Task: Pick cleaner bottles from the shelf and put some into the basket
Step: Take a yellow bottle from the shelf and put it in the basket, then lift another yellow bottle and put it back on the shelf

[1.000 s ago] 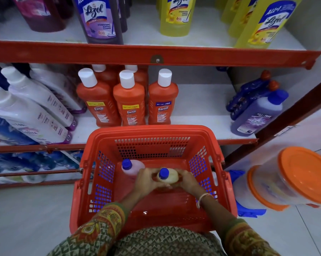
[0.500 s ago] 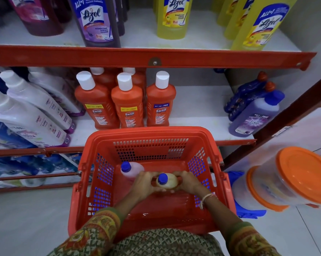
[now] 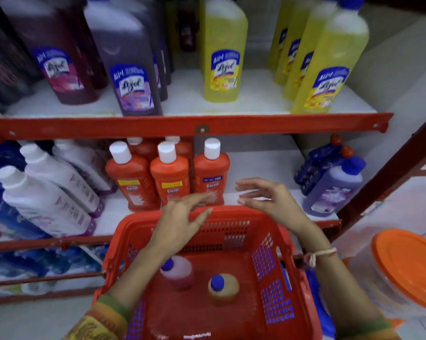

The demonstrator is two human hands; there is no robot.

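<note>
- Red plastic basket (image 3: 268, 261) holds two blue-capped cleaner bottles: a pink bottle (image 3: 179, 272) near its left wall, a yellowish bottle (image 3: 223, 288) at its middle.
- My left hand (image 3: 180, 217) and right hand (image 3: 268, 196) hover empty, fingers spread, above the basket's far rim.
- Orange Bactin bottles (image 3: 170, 177) stand at the shelf's (image 3: 261, 168) front edge, just beyond.

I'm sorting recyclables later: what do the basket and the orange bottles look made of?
Red basket: looks like moulded rigid plastic, slightly glossy, with perforated grid walls. Orange bottles: probably opaque plastic, smooth sheen, white screw caps, printed labels.
</note>
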